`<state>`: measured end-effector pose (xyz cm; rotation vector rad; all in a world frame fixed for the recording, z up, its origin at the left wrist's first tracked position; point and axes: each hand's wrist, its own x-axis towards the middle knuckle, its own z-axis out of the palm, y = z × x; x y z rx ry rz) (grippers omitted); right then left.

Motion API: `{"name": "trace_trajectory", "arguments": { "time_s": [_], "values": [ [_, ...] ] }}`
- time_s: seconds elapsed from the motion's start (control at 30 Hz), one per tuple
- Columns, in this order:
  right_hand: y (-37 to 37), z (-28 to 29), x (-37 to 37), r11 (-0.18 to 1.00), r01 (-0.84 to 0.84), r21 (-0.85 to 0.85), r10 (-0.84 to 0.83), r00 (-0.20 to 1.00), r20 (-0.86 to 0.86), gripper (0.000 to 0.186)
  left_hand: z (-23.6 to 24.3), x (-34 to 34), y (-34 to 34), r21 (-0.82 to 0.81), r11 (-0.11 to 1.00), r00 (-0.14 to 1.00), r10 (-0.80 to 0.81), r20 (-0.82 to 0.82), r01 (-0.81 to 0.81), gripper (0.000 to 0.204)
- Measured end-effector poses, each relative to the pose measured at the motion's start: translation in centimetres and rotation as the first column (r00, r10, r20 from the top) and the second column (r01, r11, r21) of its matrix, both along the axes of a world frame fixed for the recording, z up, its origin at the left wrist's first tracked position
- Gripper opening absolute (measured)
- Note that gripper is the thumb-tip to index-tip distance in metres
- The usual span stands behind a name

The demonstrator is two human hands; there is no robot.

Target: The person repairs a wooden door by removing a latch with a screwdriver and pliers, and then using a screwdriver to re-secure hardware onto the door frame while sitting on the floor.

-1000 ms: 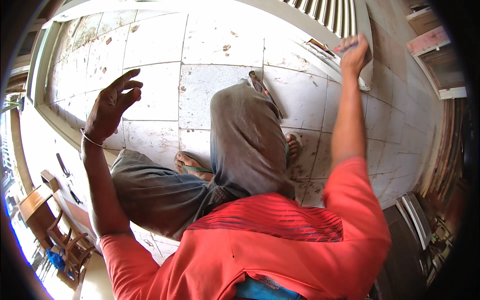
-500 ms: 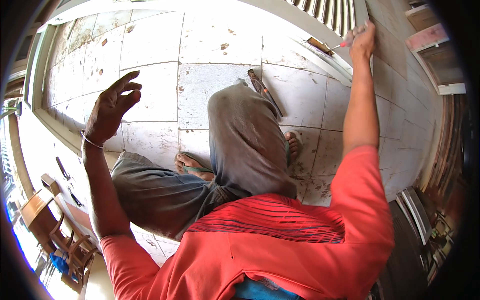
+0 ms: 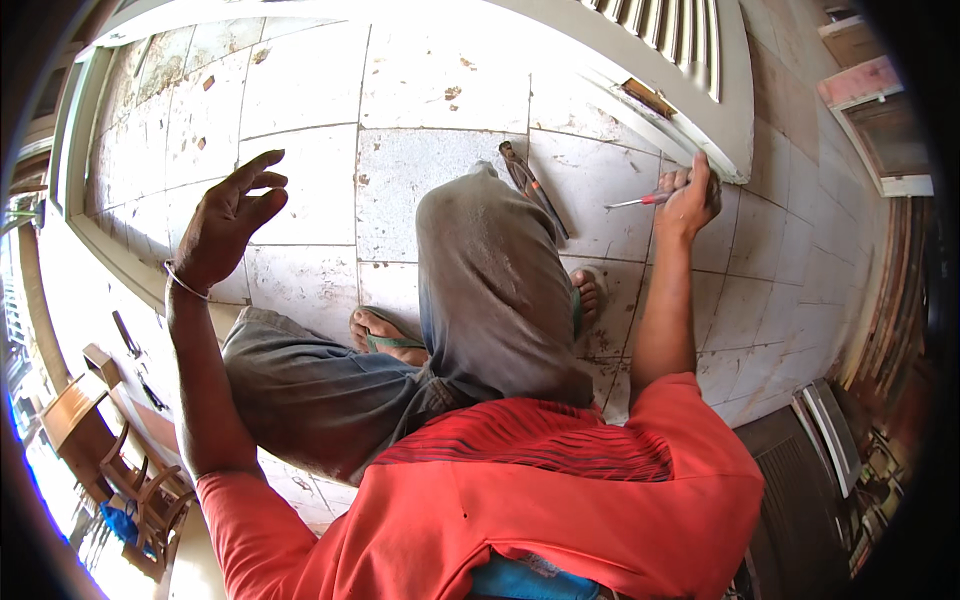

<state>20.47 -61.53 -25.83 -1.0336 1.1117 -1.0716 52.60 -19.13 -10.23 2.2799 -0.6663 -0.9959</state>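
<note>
Beside white louvered door (image 3: 690, 75): right hand (image 3: 688, 195) fingers gripping red-handled screwdriver (image 3: 640, 201); left hand (image 3: 228, 222) raised, fingers spread.

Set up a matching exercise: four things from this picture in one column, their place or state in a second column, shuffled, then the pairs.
1. screwdriver
2. pliers
3. left hand
4. louvred door

a. lying on the tiled floor
b. raised, open, holding nothing
c. gripped in the right hand
d. standing above the right hand

1-c, 2-a, 3-b, 4-d
</note>
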Motion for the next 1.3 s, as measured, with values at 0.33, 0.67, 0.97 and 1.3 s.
{"name": "trace_trajectory", "arguments": {
  "time_s": [0.33,0.67,0.97,1.3],
  "values": [
    [-3.2,-4.0,5.9,0.836,-0.206,0.508,0.198,0.978,0.071,0.059,-0.6,0.3,-2.2,-0.029,0.999,0.998,-0.039,-0.043,0.038,0.063],
    [-3.2,-7.4,6.4,0.932,-0.161,0.325,0.062,0.954,0.294,0.027,-0.7,0.2,-1.8,0.014,0.993,0.993,-0.115,-0.006,0.116,0.064],
    [-6.8,-6.1,4.1,0.856,-0.056,0.514,0.001,0.994,0.107,0.048,1.9,-0.9,-0.5,-0.116,0.992,0.997,-0.062,-0.044,0.056,0.064],
    [-7.3,-6.4,4.2,0.882,-0.053,0.469,0.0,0.994,0.111,0.015,2.4,-0.5,1.1,-0.057,0.997,0.998,-0.056,0.006,0.057,0.059]
  ]
}}
